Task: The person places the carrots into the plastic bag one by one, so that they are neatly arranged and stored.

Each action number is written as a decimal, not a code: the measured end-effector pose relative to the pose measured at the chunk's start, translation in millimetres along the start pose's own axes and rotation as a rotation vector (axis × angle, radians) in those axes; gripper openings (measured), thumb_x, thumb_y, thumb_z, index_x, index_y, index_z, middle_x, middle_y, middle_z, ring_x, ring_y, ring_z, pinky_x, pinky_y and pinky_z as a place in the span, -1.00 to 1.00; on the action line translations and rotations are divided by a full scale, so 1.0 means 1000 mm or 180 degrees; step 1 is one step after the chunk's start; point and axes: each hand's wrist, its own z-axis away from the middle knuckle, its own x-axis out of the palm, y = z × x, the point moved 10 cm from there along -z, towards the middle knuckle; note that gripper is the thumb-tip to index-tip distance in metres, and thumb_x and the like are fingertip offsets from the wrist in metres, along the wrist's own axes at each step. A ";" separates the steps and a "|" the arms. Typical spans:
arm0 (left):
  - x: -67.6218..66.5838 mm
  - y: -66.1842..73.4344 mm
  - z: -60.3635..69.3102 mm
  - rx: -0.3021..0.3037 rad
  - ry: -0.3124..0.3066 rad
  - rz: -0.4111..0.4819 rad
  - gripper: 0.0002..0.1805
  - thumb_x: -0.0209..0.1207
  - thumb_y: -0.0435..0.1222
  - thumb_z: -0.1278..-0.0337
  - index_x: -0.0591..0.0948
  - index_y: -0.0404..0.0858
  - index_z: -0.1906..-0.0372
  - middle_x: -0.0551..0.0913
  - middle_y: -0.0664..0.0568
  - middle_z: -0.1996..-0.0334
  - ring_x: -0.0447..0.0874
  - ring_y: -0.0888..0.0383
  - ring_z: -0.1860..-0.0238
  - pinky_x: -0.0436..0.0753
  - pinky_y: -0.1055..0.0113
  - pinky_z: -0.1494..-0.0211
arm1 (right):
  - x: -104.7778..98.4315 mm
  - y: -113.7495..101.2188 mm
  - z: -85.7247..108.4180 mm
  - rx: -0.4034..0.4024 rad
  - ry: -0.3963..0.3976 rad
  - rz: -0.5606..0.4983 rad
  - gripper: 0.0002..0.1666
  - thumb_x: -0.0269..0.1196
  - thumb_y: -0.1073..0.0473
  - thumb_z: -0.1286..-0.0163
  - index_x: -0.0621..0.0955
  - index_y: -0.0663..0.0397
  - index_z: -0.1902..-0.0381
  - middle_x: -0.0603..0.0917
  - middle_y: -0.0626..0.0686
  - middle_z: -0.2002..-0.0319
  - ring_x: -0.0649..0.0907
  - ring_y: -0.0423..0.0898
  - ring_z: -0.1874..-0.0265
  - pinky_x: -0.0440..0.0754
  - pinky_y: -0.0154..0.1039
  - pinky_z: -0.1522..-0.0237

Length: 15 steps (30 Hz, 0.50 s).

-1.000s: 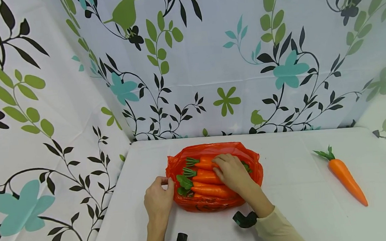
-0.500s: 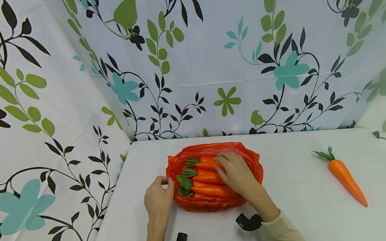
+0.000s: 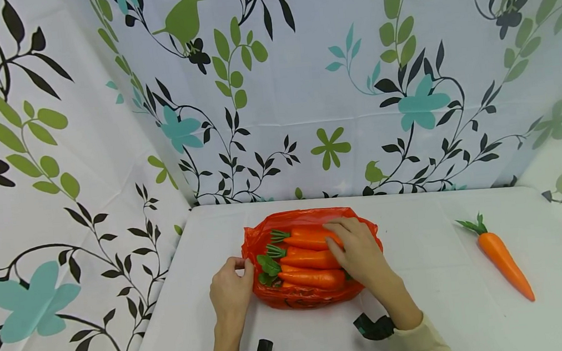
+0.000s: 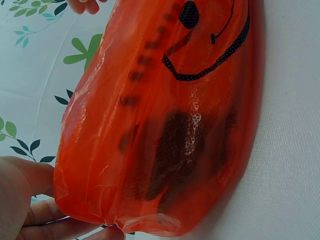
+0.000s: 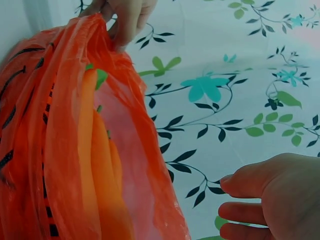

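Observation:
A red plastic bag [image 3: 317, 300] lies on the table with its mouth spread, and several orange carrots [image 3: 313, 260] with green tops lie inside. My left hand [image 3: 232, 291] pinches the bag's left edge between thumb and fingers. In the left wrist view that hand [image 4: 30, 205] is at the bag's lower corner, and the bag's side [image 4: 150, 125] bears dark printed marks. My right hand [image 3: 360, 252] is over the bag's right end, above the carrots. In the right wrist view this hand [image 5: 280, 195] is apart from the bag, fingers extended and holding nothing.
One single carrot [image 3: 506, 266] with a green top lies on the white table [image 3: 432, 296] to the right of the bag. Cloth printed with leaves, flowers and birds [image 3: 278, 142] hangs behind the table and at both sides.
My right hand has shifted to the right and drawn back off the carrots, so more of them shows. The left hand stays at the bag's edge.

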 end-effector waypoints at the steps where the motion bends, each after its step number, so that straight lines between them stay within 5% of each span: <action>1: 0.000 0.000 0.000 0.0003 0.0000 -0.0002 -0.79 0.22 -0.22 -0.23 0.71 -0.31 0.32 0.77 -0.11 0.48 0.54 0.16 0.62 0.46 0.38 0.56 | -0.003 0.002 0.001 0.0015 0.0032 -0.0018 -0.63 0.37 0.20 -0.29 0.69 0.13 -0.06 0.71 0.08 -0.03 0.63 0.06 -0.04 0.59 0.07 -0.16; 15: 0.000 0.002 0.000 0.0061 0.0021 0.0014 -0.80 0.23 -0.24 -0.22 0.71 -0.32 0.33 0.78 -0.12 0.47 0.56 0.15 0.62 0.47 0.37 0.56 | -0.037 0.027 0.016 0.0143 0.0437 -0.0054 -0.61 0.43 0.26 -0.21 0.70 0.20 -0.02 0.72 0.17 0.04 0.65 0.15 0.03 0.63 0.11 -0.05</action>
